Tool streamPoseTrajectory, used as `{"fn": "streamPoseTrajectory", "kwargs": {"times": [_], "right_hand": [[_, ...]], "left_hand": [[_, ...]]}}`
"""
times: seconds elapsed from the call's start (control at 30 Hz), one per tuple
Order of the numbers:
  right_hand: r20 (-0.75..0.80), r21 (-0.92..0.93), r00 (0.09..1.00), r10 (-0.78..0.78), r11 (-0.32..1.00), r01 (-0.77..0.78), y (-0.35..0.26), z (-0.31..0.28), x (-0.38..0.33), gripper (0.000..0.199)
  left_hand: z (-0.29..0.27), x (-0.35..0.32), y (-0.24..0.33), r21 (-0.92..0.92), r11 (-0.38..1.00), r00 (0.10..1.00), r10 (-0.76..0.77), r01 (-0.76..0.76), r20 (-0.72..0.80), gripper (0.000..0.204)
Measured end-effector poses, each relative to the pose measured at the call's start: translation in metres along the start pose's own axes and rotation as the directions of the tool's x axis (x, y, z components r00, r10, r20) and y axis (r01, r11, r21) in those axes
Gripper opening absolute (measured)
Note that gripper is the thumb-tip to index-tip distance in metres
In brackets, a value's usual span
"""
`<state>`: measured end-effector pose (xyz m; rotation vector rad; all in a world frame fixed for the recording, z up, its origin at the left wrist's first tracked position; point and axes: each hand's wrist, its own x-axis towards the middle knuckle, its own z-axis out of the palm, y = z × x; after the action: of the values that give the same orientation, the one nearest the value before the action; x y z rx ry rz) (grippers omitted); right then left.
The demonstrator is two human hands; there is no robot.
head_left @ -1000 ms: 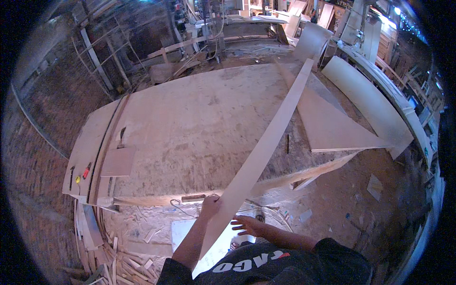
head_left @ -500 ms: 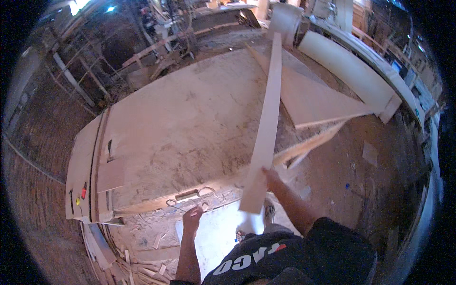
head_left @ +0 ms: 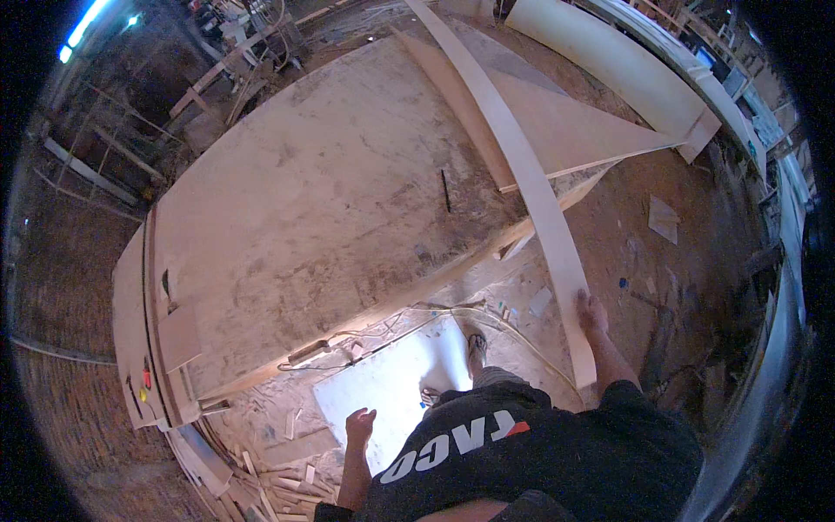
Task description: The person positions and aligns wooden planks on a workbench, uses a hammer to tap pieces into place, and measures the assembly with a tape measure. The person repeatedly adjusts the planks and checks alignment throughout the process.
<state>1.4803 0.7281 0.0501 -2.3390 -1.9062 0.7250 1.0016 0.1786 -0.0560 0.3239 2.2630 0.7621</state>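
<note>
My right hand [head_left: 593, 315] is closed on the edge of a long, pale wooden strip [head_left: 550, 228], close to its near end. The strip slants away to the far left, over the corner of a big wooden worktable [head_left: 287, 191] and across a triangular sheet of plywood [head_left: 557, 122]. My left hand [head_left: 360, 424] hangs low with nothing in it, its fingers loosely apart, above the side of a brightly lit white panel [head_left: 391, 370] on the floor. On the tabletop lies a thin dark stick-like thing [head_left: 445, 190], too small to name.
Several small tools, one a red-handled tool [head_left: 146, 378], lie at the table's left end beside a small flat board [head_left: 180, 337]. Wood offcuts [head_left: 283, 487] are heaped at lower left. Cables [head_left: 383, 329] run below the table's front edge. A large curved pale panel [head_left: 609, 61] rests at far right.
My right hand has swung the near end of the strip to the right. The thin dark thing on the tabletop now shows. My left hand has dropped lower, and my view has shifted.
</note>
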Motion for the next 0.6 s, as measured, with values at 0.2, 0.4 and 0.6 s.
{"fn": "streamPoseTrajectory", "kwargs": {"times": [0.2, 0.4, 0.6], "right_hand": [[-0.061, 0.073, 0.997, 0.042, 0.997, -0.037, 0.063, -0.043, -0.045, 0.07], [-0.534, 0.26, 0.823, -0.194, 0.888, 0.379, 0.006, -0.037, 0.011, 0.017], [-0.171, 0.164, 0.73, -0.662, 0.711, 0.684, -0.247, 0.005, 0.047, 0.019]], "left_hand": [[0.03, 0.002, -0.007, 0.149, 0.971, 0.968, -0.207, 0.186, 0.14, 0.057], [0.048, -0.003, 0.009, 0.024, 0.97, 0.964, -0.243, 0.242, 0.111, 0.054], [0.035, 0.001, 0.043, 0.279, 0.96, 0.996, 0.037, -0.014, -0.08, 0.04]]}}
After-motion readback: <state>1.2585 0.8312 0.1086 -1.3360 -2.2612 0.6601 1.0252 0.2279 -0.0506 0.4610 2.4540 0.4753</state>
